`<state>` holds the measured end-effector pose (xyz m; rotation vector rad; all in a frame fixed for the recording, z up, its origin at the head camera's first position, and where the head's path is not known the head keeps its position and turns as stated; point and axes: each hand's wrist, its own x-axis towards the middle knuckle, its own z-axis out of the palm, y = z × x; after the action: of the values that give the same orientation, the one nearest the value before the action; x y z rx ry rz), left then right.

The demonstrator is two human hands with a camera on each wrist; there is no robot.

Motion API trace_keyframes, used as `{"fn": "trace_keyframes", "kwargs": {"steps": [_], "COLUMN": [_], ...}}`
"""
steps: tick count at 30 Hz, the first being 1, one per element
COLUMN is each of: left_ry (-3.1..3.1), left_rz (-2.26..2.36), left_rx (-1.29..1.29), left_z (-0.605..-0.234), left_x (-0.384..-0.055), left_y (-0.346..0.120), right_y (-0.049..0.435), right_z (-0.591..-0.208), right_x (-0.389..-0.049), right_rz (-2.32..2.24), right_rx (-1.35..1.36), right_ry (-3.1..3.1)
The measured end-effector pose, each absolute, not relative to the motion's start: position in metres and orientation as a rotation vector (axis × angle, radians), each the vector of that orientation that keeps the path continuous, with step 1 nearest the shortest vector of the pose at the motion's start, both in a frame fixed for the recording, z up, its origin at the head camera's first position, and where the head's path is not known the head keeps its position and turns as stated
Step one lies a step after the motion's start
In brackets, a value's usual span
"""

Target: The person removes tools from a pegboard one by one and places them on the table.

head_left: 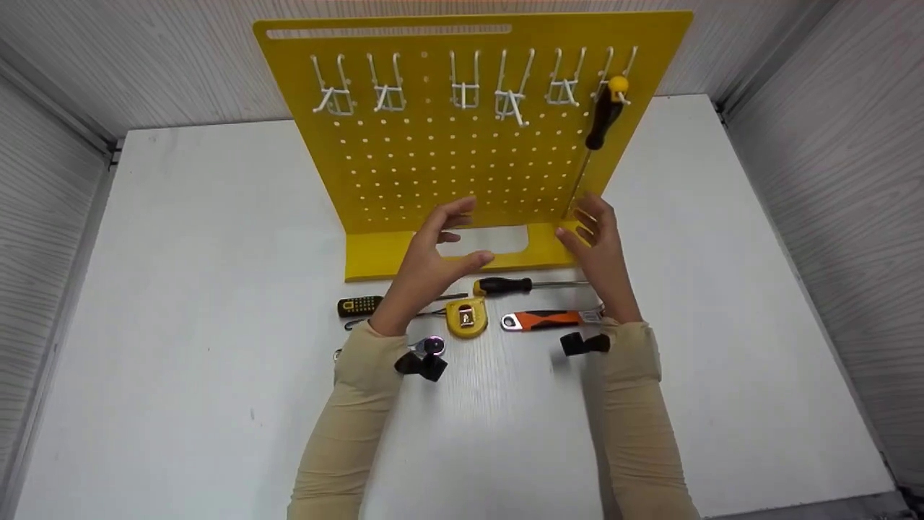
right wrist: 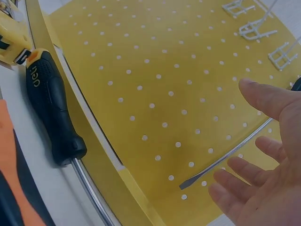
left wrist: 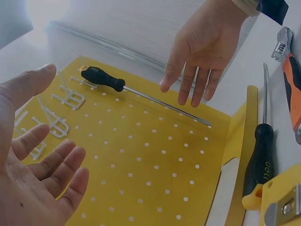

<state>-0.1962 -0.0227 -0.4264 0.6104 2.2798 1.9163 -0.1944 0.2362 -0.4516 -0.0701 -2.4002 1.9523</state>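
My left hand [head_left: 434, 249] hovers in front of the yellow pegboard [head_left: 462, 159], its fingers and thumb spread with nothing between them. On the right, my right hand [head_left: 598, 242] is likewise loosely spread near the lower end of a hanging screwdriver [head_left: 605, 119]. That screwdriver has a black handle with a yellow cap and hangs from the rightmost white hook, its flat tip pointing down, as the right wrist view shows. A second black-handled screwdriver [head_left: 504, 287] lies on the table below the hands, along the board's base. An orange-and-black adjustable wrench [head_left: 548, 320] lies beneath my right wrist.
Several white wire hooks [head_left: 462, 83] line the board's upper part. A yellow tape measure [head_left: 466, 318] sits between the forearms. A black-and-yellow tool [head_left: 359, 306] and a shiny metal tool [head_left: 433, 345] lie partly hidden by the left arm. White table [head_left: 202, 289] surrounds them.
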Motion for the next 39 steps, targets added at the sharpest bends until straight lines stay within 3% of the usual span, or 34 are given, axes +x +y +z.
{"fn": "trace_keyframes", "kwargs": {"steps": [12,25,39], "left_ry": [2.148,2.117,2.101], "left_rz": [2.006,1.925,1.854], "left_rx": [0.604,0.664,0.671], "left_z": [-0.411,-0.402,-0.394], "left_x": [-0.218,-0.232,-0.244], "left_y": [-0.002,0.021,0.048], "right_y": [0.236,0.243,0.242], "right_z": [-0.455,-0.489,-0.488], "right_x": [-0.206,-0.224,-0.222], "right_rz": [1.929,2.083,2.072], "right_rx": [-0.138,-0.021,-0.220], "right_ry": [-2.452,-2.266,-2.328]}}
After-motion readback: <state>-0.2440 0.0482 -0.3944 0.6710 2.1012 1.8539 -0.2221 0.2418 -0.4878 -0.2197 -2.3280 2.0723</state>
